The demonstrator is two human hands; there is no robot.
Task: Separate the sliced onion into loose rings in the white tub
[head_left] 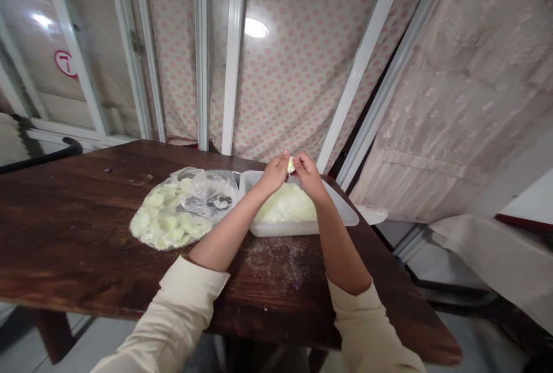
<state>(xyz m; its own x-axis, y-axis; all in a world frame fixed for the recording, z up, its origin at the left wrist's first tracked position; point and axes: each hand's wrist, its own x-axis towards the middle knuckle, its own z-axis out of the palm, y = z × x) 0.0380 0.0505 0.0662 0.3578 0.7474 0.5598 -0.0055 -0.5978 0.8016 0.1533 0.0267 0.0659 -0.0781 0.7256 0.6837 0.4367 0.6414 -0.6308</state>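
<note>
My left hand and my right hand meet above a white plastic tub. Between their fingertips they pinch a small pale yellow-green piece, whose exact kind is too small to make out. A heap of pale yellow, soft-looking stuff fills the middle of the tub. Left of the tub lies a clear plastic bag. Pale green rounded pieces, like slices, are spread at and in the bag.
The dark wooden table carries everything, with white powder or crumbs scattered before the tub. A thin looped string lies at the back left. Framed glass panels with a dotted curtain stand behind; a covered chair is at right.
</note>
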